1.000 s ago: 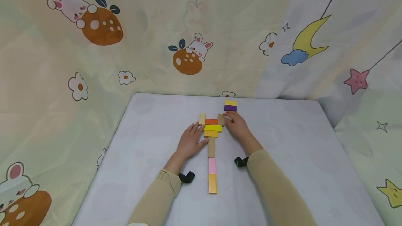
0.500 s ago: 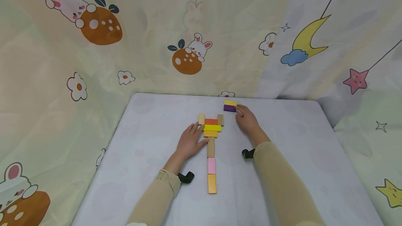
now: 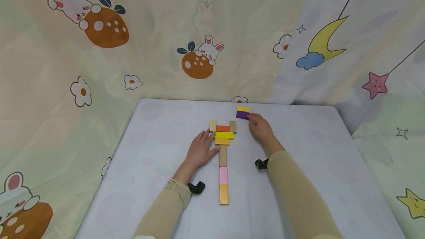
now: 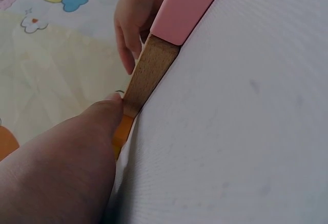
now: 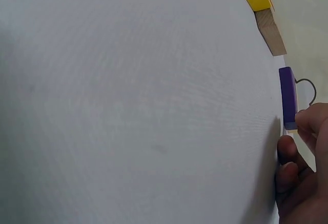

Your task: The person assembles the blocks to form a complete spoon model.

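Note:
My left hand (image 3: pixel 198 149) lies with fingers extended beside the row of wooden blocks. Its fingertips are at the left end of the yellow block (image 3: pixel 224 135), and its thumb tip is against the brown block (image 3: pixel 223 156), also seen in the left wrist view. Farther back, my right hand (image 3: pixel 261 126) pinches the right end of the purple block (image 3: pixel 241 115). In the right wrist view, the thumb and a finger meet at the end of that purple block (image 5: pixel 288 98), with the other fingers curled below. A second yellow block (image 3: pixel 243 108) lies just behind the purple one.
An orange-red block (image 3: pixel 223 128) sits between a pale block (image 3: pixel 213 125) and a tan block (image 3: pixel 233 127). Below are a dark-yellow block (image 3: pixel 222 141), a pink block (image 3: pixel 224 175) and a golden block (image 3: pixel 224 194). The white table (image 3: pixel 299 132) ends at a printed curtain (image 3: pixel 149 47).
My right hand has moved from the tan block back and right to the purple block. That block has tilted slightly away from the yellow one. My left hand stays in place.

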The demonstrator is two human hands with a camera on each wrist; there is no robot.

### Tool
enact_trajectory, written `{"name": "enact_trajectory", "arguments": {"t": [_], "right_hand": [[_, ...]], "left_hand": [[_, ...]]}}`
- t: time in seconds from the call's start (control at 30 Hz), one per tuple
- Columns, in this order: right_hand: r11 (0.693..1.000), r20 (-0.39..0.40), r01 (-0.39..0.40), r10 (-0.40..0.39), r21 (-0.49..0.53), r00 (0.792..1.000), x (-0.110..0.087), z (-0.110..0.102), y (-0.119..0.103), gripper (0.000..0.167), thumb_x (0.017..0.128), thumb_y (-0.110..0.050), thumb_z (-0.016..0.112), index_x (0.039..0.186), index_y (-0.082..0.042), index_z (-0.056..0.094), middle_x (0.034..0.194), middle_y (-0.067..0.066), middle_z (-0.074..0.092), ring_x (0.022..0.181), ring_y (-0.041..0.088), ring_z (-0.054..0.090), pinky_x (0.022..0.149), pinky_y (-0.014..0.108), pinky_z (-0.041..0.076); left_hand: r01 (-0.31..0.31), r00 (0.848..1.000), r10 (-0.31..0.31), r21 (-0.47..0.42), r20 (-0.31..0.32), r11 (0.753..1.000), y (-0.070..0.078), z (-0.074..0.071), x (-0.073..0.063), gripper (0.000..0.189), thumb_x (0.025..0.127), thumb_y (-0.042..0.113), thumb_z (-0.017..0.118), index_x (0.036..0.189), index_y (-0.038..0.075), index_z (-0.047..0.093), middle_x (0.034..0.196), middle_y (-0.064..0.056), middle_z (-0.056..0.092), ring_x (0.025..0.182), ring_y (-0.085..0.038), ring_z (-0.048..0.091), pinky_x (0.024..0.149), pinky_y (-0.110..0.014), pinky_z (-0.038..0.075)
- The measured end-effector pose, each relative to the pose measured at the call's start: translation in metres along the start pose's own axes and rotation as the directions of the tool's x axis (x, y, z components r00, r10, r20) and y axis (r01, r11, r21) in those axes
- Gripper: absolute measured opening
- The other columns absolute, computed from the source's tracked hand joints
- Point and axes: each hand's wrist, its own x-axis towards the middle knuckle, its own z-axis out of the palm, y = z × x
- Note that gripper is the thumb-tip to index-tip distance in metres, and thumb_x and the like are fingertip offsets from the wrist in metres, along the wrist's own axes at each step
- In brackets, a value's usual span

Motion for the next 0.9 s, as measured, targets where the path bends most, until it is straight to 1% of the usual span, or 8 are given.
{"name": "enact_trajectory", "arguments": {"t": [0.13,0.23,0.33,0.4,0.5,0.63,0.73,0.9], "right_hand": [[1.000,-0.024,-0.003,0.003,0.002,1.000,0.0003,0.0017,-0.0022,0.047,0.102,-0.022,0.049,0.149,-0.016,0.046,0.158,0.007,0.037,0.147,0.032,0.032,0.121,0.053,0.028],[1.000,-0.015,-0.023,0.023,0.000,1.000,0.0002,0.0018,-0.0055,0.048,0.102,-0.023,0.049,0.150,-0.017,0.043,0.159,0.005,0.035,0.148,0.031,0.031,0.120,0.053,0.028],[0.999,-0.004,-0.043,0.043,-0.013,0.999,-0.0002,0.0020,-0.0079,0.046,0.103,-0.024,0.048,0.149,-0.018,0.046,0.159,0.004,0.035,0.148,0.031,0.032,0.120,0.054,0.030],[0.999,-0.008,-0.040,0.040,-0.027,0.999,-0.0006,0.0021,-0.0088,0.044,0.103,-0.024,0.048,0.146,-0.016,0.049,0.158,0.006,0.037,0.147,0.032,0.033,0.119,0.054,0.030],[0.999,-0.035,-0.026,0.025,-0.034,0.999,-0.0007,0.0025,-0.0092,0.042,0.102,-0.022,0.049,0.143,-0.014,0.053,0.154,0.009,0.042,0.144,0.033,0.037,0.119,0.053,0.032],[0.999,-0.061,-0.029,0.028,-0.014,0.998,-0.0007,0.0032,-0.0097,0.039,0.100,-0.021,0.051,0.139,-0.014,0.056,0.150,0.010,0.045,0.140,0.033,0.042,0.117,0.053,0.035],[0.999,-0.072,-0.044,0.045,0.012,0.996,-0.0002,0.0047,-0.0096,0.040,0.100,-0.023,0.054,0.139,-0.016,0.054,0.148,0.010,0.046,0.136,0.032,0.046,0.115,0.052,0.038],[0.999,-0.091,-0.028,0.031,0.029,0.995,0.0012,0.0064,-0.0095,0.048,0.098,-0.027,0.058,0.143,-0.015,0.050,0.144,0.011,0.049,0.130,0.032,0.050,0.112,0.052,0.040]], "left_hand": [[-0.003,1.000,0.003,-0.007,-0.005,1.000,-0.0002,0.0001,-0.0011,0.075,0.096,0.067,0.043,0.157,0.026,0.028,0.167,-0.005,0.017,0.151,-0.030,0.025,0.122,-0.049,0.026],[-0.011,1.000,0.011,-0.003,-0.009,1.000,0.0000,-0.0003,-0.0014,0.074,0.096,0.066,0.043,0.157,0.027,0.028,0.167,-0.003,0.015,0.151,-0.030,0.024,0.123,-0.049,0.026],[-0.017,1.000,0.017,-0.001,-0.009,1.000,0.0009,-0.0014,-0.0016,0.071,0.096,0.065,0.043,0.156,0.028,0.030,0.167,-0.002,0.016,0.151,-0.031,0.024,0.122,-0.049,0.026],[-0.017,1.000,0.017,-0.005,-0.007,1.000,0.0015,-0.0018,-0.0016,0.070,0.096,0.065,0.044,0.155,0.029,0.032,0.167,-0.002,0.017,0.151,-0.032,0.024,0.122,-0.050,0.026],[-0.017,1.000,0.017,-0.003,-0.003,1.000,0.0021,-0.0020,-0.0015,0.069,0.097,0.064,0.044,0.155,0.029,0.032,0.167,-0.002,0.018,0.151,-0.032,0.024,0.122,-0.051,0.026],[-0.020,1.000,0.020,0.000,-0.003,1.000,0.0023,-0.0019,-0.0015,0.069,0.097,0.064,0.044,0.155,0.029,0.033,0.166,-0.002,0.019,0.151,-0.032,0.025,0.122,-0.050,0.026],[-0.022,1.000,0.022,0.002,-0.003,1.000,0.0023,-0.0023,-0.0018,0.068,0.097,0.064,0.044,0.155,0.029,0.034,0.166,-0.002,0.020,0.150,-0.033,0.025,0.122,-0.050,0.026],[-0.020,1.000,0.020,0.012,-0.002,1.000,0.0026,-0.0033,-0.0018,0.068,0.097,0.065,0.042,0.155,0.028,0.034,0.166,-0.002,0.020,0.150,-0.032,0.025,0.121,-0.050,0.028]]}}
